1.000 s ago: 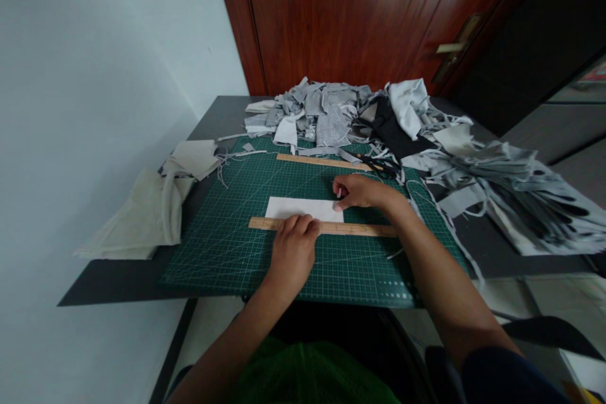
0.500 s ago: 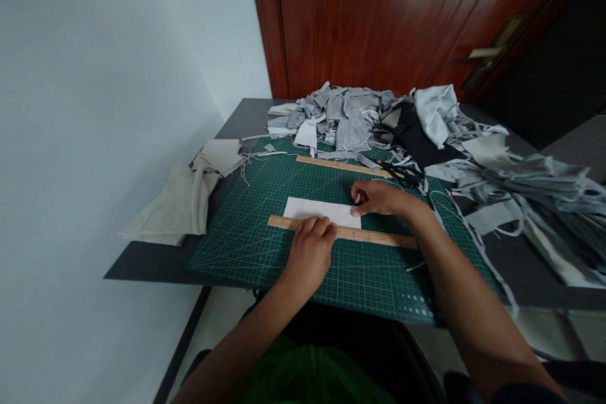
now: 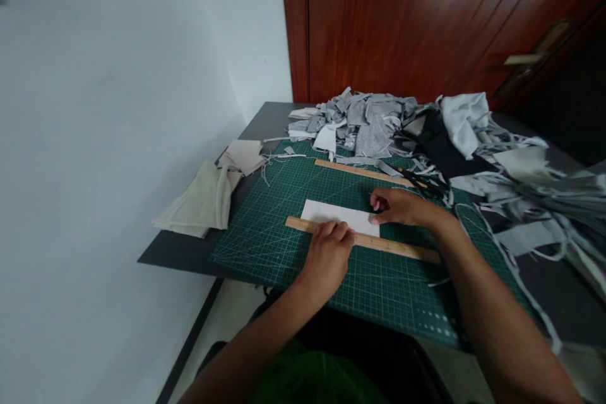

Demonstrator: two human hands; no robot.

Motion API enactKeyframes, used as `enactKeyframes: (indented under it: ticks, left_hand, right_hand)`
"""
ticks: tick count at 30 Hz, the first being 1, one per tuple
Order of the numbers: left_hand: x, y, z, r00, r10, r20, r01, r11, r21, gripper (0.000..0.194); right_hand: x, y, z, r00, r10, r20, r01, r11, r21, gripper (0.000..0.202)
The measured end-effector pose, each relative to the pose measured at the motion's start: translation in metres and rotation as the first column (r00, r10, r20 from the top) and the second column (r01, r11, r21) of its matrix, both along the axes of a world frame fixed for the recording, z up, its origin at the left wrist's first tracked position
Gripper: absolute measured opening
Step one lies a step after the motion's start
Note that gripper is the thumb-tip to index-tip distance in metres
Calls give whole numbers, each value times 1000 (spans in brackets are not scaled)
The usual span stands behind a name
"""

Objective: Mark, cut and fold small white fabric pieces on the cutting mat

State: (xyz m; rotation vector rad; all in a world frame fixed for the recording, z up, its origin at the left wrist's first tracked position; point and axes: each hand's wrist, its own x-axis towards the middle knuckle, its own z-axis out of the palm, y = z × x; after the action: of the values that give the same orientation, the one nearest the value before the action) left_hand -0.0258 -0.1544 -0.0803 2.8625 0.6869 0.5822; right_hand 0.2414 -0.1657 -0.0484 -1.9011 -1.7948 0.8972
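Observation:
A white rectangular piece of cloth (image 3: pixel 326 209) lies flat on the green cutting mat (image 3: pixel 265 240). Across its near edge runs a wooden ruler (image 3: pixel 392 246). My left hand (image 3: pixel 331 249) bears down on the ruler with its fingers curled together over it. At the cloth's right end is my right hand (image 3: pixel 398 207), its thumb touching the cloth's edge. Its fingers are bent in around a small pink thing (image 3: pixel 377 205), too small to name.
Behind the mat is a heap of grey and white fabric scraps (image 3: pixel 364 120). A second wooden ruler (image 3: pixel 360 171) and black scissors (image 3: pixel 423 183) lie near it. Folded cream cloth (image 3: pixel 201 199) sits at the left, and grey strips (image 3: pixel 558 189) at the right.
The whole view has swung to the left, so everything appears further right. Both hands, the ruler and the white cloth keep nearly the same places on the mat.

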Motion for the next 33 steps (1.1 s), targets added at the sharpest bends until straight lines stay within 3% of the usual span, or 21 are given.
enactKeyframes:
  ticks: [6,13,25,33]
  left_hand:
    - [0,0,1,1000,-6,-7,5,1000,-17,27]
    - [2,3,0,1000,-7,11,7,1000,-11,27]
    - [3,4,0,1000,-17,18,17,1000,4,28]
    - [2,5,2,999,-32,32,31,999,14,27]
  right_hand:
    - [0,-8,14,970,22,-242,-16,1000,24,36]
    - [-11,-13,25,879,133,-457,-271,930,-249,44]
    - [-6,-4,3,843,183,-507,-356,895,-269,36]
    - [-5,-3,3,844,175,-507,-352,894,-276,34]
